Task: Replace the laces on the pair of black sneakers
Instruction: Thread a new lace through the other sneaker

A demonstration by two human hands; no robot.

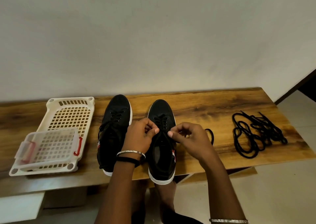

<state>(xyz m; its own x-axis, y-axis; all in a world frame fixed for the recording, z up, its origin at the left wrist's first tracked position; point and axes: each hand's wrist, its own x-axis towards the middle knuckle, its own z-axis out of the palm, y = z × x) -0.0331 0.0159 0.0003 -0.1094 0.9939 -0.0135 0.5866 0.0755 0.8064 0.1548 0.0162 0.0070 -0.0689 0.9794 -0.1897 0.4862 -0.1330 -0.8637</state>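
Two black sneakers with white soles stand side by side on the table (205, 107), toes pointing to the wall, heels at the near edge. The left sneaker (116, 121) is laced, with nothing touching its laces. The right sneaker (161, 109) carries a black lace (162, 121) through its eyelets, and one loop of that lace trails onto the table to its right. Two hands are over the right sneaker: the left hand (140, 136) pinches the lace between thumb and forefinger just above the tongue, and the right hand (186, 138) pinches it likewise, close beside, the other fingers curled. The left wrist wears one silver bangle (130, 152) and one black band (127, 159); the right forearm shows one silver bangle. One tangled heap of loose black laces (256, 135) lies well apart, toward the right end of the table; the number of laces in it cannot be told. At the left end sits one white perforated tray (71, 99), and in it one clear plastic box (51, 133) with two red clips. The table is brown wood-grain board, set against a plain off-white wall (153, 35). The floor (282, 189) is pale, and a dark frame shows at the far right.
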